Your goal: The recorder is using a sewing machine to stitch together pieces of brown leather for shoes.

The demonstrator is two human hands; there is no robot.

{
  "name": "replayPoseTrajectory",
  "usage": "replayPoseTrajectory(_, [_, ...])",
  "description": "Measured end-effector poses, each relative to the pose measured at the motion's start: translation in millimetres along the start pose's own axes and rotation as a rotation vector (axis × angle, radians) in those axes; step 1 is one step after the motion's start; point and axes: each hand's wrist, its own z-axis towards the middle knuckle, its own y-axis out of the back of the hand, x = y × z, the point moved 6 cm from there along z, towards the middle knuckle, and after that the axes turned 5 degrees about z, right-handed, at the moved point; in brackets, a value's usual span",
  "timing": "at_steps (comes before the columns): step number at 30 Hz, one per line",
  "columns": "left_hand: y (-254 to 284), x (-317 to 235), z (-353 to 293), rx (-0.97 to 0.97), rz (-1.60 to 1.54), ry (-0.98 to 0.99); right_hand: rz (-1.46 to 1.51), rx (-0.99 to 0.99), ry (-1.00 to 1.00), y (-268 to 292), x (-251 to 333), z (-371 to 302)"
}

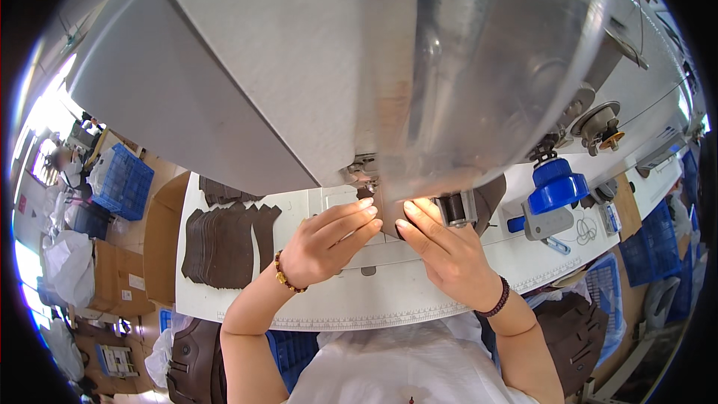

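A white sewing machine [224, 67] fills the upper part of the view. Below its needle area, a dark brown leather-like piece [390, 223] lies between my hands, mostly covered by my fingers and the machine. My left hand [325, 243] comes in from the left, its fingers close together and their tips at the piece's left edge. From the other side, my right hand [445, 254] presses its fingers on the piece, beside a dark metal-framed roller [453, 209]. Both thumbs are mostly hidden. More brown material [490, 198] shows behind the roller.
Stacked brown cut pieces [221, 247] lie on the white table [351, 303] at left. A blue knob [557, 185] juts out at right, above a small screwdriver-like tool [557, 245] and loose thread [587, 230]. Cardboard boxes [120, 277] and blue crates [123, 179] stand beyond the table.
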Motion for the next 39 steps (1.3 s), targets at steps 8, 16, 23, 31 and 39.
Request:
replayPoseTrajectory(8, [6.0,-7.9,6.5,-0.034,0.125,-0.080,-0.021,0.019,-0.009,3.4,4.6,-1.2])
replayPoseTrajectory(16, [3.4,-9.6,2.9,-0.023,0.175,-0.124,-0.089,-0.001,-0.006,-3.1,3.8,-16.7])
replayPoseTrajectory(23, [-0.4,-3.3,8.7,0.015,0.166,-0.085,0.015,0.012,0.035,6.4,-7.1,-1.7])
replayPoseTrajectory(31, [-3.1,4.3,9.2,0.048,0.120,-0.056,-0.062,0.032,0.031,8.6,-6.8,8.4])
replayPoseTrajectory(39, [-8.1,14.6,5.9,0.002,0.090,-0.028,-0.017,0.035,0.005,15.6,-26.9,20.3])
